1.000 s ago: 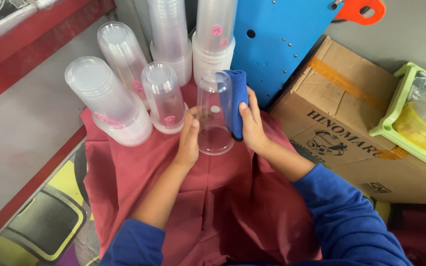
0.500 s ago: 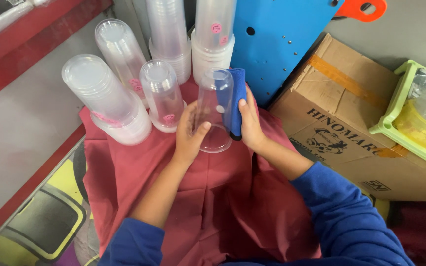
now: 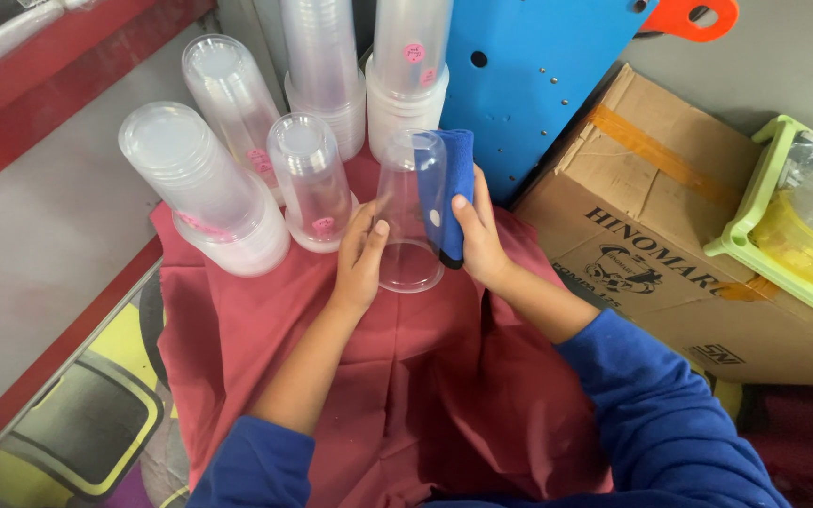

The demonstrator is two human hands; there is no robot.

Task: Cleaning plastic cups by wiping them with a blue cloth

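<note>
Here, the left hand holds a clear cup while the right hand presses a blue cloth against it; hard rubbing could slip it into nearby stacks.

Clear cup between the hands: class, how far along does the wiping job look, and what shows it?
In hand: the left hand steadies one clear cup while the right hand presses a blue cloth against its side. Possibly done or waiting: stacks of cups stand upside down behind on the red cloth; which are wiped cannot be told.
</note>
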